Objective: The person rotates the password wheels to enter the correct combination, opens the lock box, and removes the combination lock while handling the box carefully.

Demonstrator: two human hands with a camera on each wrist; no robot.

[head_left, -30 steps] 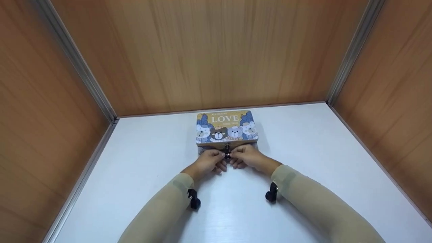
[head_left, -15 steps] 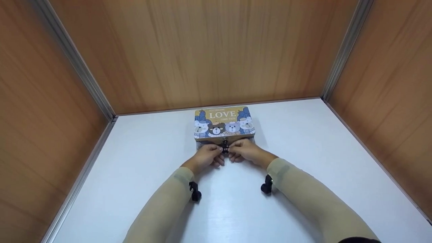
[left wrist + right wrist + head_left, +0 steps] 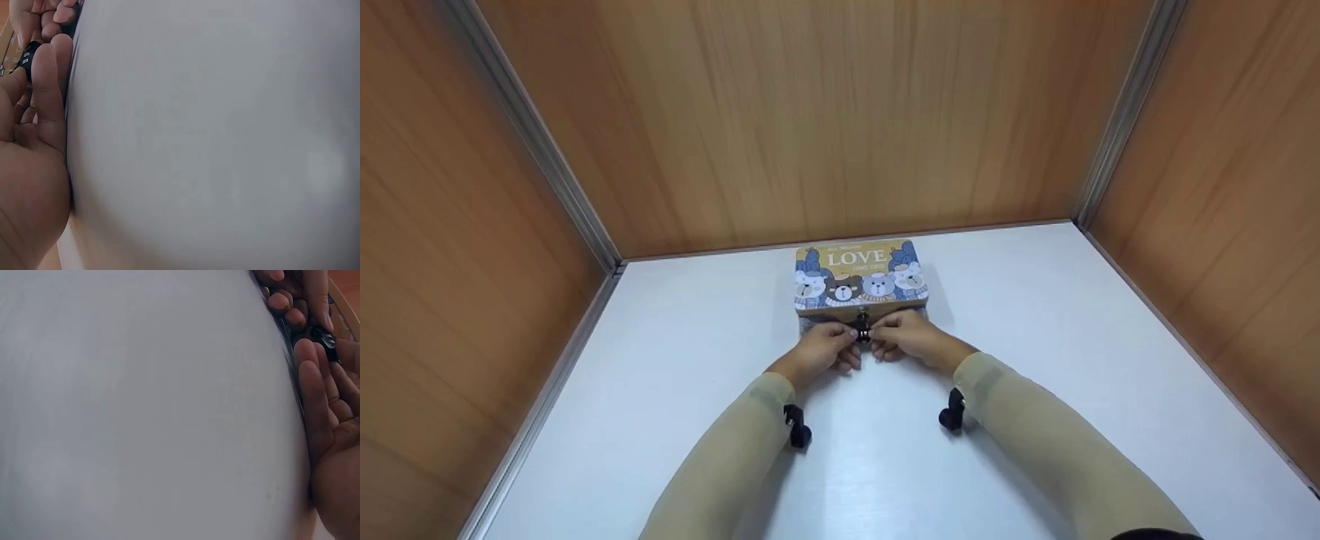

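Note:
A tin box [image 3: 861, 274] with bears and the word LOVE on its lid stands lid down on the table. At the middle of its front hangs a small black combination padlock [image 3: 863, 330]. My left hand [image 3: 817, 348] pinches the padlock from the left, thumb and fingers on its side. From the right, my right hand [image 3: 913, 336] pinches the same padlock. The dial windows of the padlock [image 3: 26, 56] show in the left wrist view between the fingers. In the right wrist view the padlock [image 3: 324, 338] sits between both hands' fingertips; its digits are too small to read.
The white tabletop [image 3: 870, 465] lies under both forearms. A wood-grain panel [image 3: 840, 120] rises right behind the box, with side panels left and right joined by metal corner strips [image 3: 540, 150]. Small black devices [image 3: 799, 427] are strapped at the wrists.
Both hands stay at the padlock with almost no movement. The whole head view has shifted slightly; the box keeps its place on the table.

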